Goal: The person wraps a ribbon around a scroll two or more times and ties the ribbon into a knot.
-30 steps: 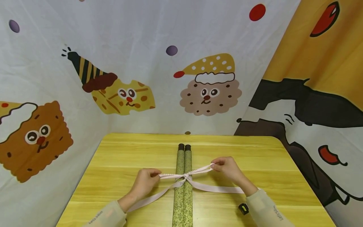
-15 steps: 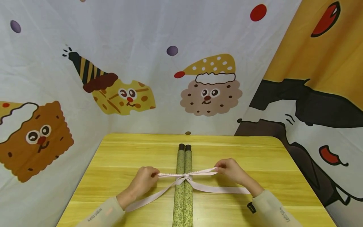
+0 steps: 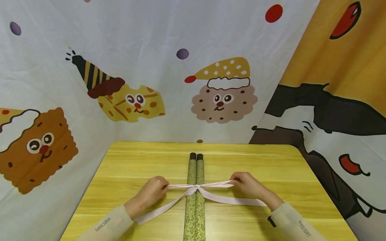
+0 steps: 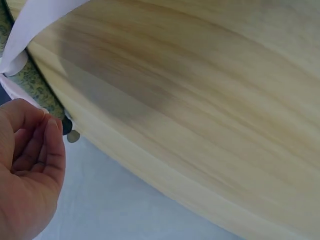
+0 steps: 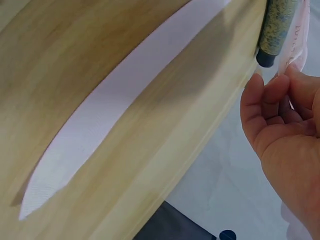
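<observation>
Two green patterned scroll rolls (image 3: 190, 211) with dark end caps lie side by side on the table, pointing away from me. A pale pink ribbon (image 3: 223, 199) is tied around them in a bow, with its knot (image 3: 197, 188) on top. My left hand (image 3: 152, 192) pinches the left loop between thumb and fingers and holds it out to the side. Out to the right, my right hand (image 3: 248, 184) pinches the other loop (image 3: 217, 183). Both loops are drawn nearly straight. In the right wrist view, one loose ribbon tail (image 5: 115, 95) trails across the wood.
The wooden table (image 3: 126, 160) has its far edge against a white curtain (image 3: 144, 40) printed with cartoon snacks. A small black object (image 3: 271, 221) lies by my right sleeve, partly covered by it. The second ribbon tail (image 3: 163, 210) hangs toward my left forearm.
My right hand has moved outward to the right and slightly nearer, and my left hand slightly left. The loops are longer and the knot looks tighter. My right sleeve now covers more of the black object.
</observation>
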### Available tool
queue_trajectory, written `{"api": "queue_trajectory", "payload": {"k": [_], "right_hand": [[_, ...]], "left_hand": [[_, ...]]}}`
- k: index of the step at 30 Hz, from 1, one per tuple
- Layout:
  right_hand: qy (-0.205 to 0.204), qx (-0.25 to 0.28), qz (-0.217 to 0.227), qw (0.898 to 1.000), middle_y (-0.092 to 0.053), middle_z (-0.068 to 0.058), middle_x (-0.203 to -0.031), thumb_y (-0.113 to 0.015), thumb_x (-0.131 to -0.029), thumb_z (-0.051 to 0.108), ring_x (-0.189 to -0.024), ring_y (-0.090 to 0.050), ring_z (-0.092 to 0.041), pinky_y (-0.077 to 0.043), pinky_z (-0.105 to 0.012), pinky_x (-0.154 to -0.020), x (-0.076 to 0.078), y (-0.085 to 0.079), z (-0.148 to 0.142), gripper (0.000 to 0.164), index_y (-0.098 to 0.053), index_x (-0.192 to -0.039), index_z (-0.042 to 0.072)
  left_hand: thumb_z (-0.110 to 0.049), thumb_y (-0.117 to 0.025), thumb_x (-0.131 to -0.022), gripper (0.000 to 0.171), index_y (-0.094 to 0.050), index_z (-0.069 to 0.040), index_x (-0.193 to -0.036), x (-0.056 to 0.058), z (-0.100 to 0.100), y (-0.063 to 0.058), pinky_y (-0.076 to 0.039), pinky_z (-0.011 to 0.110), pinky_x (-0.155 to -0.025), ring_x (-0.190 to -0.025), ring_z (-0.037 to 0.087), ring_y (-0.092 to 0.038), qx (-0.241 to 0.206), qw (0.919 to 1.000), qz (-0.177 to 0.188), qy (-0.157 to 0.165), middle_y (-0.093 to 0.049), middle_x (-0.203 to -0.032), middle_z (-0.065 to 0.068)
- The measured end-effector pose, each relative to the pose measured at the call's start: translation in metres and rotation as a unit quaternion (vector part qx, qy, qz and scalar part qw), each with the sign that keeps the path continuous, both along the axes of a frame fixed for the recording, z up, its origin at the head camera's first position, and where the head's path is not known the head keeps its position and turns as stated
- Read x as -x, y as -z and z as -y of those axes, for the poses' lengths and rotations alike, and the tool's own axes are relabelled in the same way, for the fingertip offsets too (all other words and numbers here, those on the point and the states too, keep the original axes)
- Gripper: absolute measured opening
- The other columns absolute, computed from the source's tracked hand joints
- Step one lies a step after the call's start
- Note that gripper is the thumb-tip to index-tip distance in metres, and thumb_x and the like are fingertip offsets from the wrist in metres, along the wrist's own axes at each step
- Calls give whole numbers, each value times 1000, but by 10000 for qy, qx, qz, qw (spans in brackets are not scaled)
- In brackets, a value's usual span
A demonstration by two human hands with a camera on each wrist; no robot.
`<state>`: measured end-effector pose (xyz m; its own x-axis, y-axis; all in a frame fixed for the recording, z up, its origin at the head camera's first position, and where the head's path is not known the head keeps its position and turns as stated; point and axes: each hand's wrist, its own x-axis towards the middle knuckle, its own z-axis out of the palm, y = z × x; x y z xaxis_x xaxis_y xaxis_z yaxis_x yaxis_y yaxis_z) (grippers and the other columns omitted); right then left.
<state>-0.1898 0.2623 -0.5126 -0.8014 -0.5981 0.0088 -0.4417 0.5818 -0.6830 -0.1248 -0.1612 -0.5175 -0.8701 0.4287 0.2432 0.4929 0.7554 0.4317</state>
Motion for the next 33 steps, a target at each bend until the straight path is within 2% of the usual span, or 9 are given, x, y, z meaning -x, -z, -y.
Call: {"api": "queue_trajectory", "payload": {"k": [4, 7, 13, 16, 20, 26, 29, 33], "right_hand": [[-77, -18, -57, 10000, -70, -4, -90, -64, -105, 9, -72, -51, -4, -48, -25, -62, 1, 5, -1, 8, -70, -101, 6], [-97, 10, -53, 9999, -70, -5, -90, -64, -104, 9, -72, -50, -4, -48, -25, -61, 1, 7, -1, 8, -70, -100, 5], [-109, 56, -89, 9999, -70, -5, -89, -64, -104, 9, -71, -50, -3, -48, -25, -61, 1, 8, -1, 8, -70, -100, 6], [-54, 68, -106, 9999, -70, -3, -89, -65, -104, 9, -71, -50, -3, -48, -25, -61, 1, 9, -1, 7, -70, -100, 6], [148, 95, -177, 9997, -70, 1, -89, -67, -103, 9, -72, -51, -4, -49, -25, -61, 1, 10, -1, 7, -71, -98, 6], [458, 200, -266, 9984, -70, 5, -89, -70, -101, 8, -76, -57, -5, -53, -25, -65, -1, 13, -2, 6, -73, -96, 8], [601, 289, -291, 9974, -71, 4, -90, -71, -100, 7, -77, -60, -7, -55, -25, -66, -3, 12, -2, 4, -74, -97, 6], [779, 369, -392, 9955, -72, 1, -93, -71, -99, 4, -80, -63, -9, -56, -26, -68, -4, 8, -4, 4, -74, -102, 2]], "left_hand": [[9, -71, -88, 13, -76, -2, -86, 3, 3, 3, -60, 31, -73, -81, 19, -68, 246, 9996, -65, 132, -72, -84, 5], [9, -70, -87, 13, -76, -2, -86, 4, 5, 6, -60, 31, -73, -82, 19, -69, 273, 9994, -85, 202, -72, -84, 5], [9, -71, -86, 13, -77, -2, -87, 6, 7, 9, -60, 30, -72, -81, 19, -68, 155, 9996, -103, 223, -72, -84, 5], [10, -72, -87, 13, -78, -1, -89, 7, 6, 11, -60, 29, -71, -81, 19, -70, -49, 9999, -56, 153, -73, -85, 7], [11, -72, -87, 14, -80, 3, -95, 9, 4, 13, -61, 26, -71, -84, 20, -73, -718, 9971, 227, -108, -76, -90, 11], [10, -71, -89, 15, -80, 4, -99, 9, 1, 9, -59, 23, -69, -84, 17, -72, -1640, 9808, 829, -652, -78, -96, 14], [10, -71, -89, 14, -80, 5, -100, 9, 2, 6, -59, 24, -70, -82, 15, -71, -1869, 9727, 1010, -933, -78, -94, 13], [9, -73, -89, 13, -80, 5, -100, 10, 7, 2, -60, 26, -72, -82, 15, -71, -2042, 9645, 1077, -1284, -78, -92, 9]]}}
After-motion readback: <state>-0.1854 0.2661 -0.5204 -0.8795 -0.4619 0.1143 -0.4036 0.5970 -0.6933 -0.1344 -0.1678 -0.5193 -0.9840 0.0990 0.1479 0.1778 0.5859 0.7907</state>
